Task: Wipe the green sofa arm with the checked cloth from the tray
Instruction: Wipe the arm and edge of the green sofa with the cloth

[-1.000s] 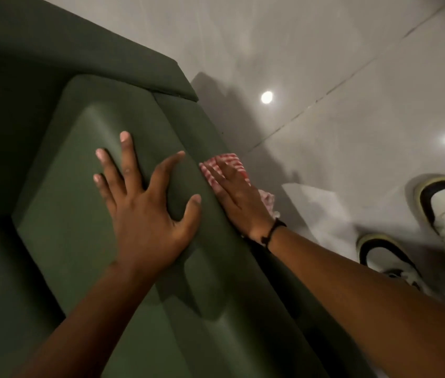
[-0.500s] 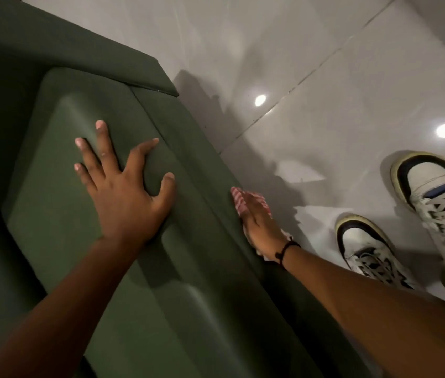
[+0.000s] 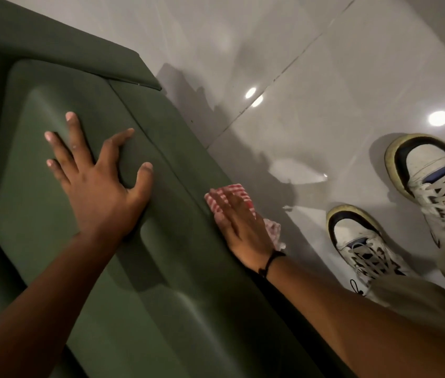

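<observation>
Left hand [image 3: 98, 184] spread wide and flat on top of the sofa arm [image 3: 177, 203]. Right hand [image 3: 243, 225] flat, pressing the cloth [image 3: 232, 190] on its outer edge.

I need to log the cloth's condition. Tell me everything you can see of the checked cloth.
The checked cloth is red-and-white woven fabric, soft and crumpled rather than folded flat. It lies pressed against the outer side edge of the green sofa arm, under the flat right hand, which covers its middle. One bunched end shows past the fingertips; a paler, rumpled end sticks out near the wrist, over the tiled floor. The left hand does not touch it.
</observation>
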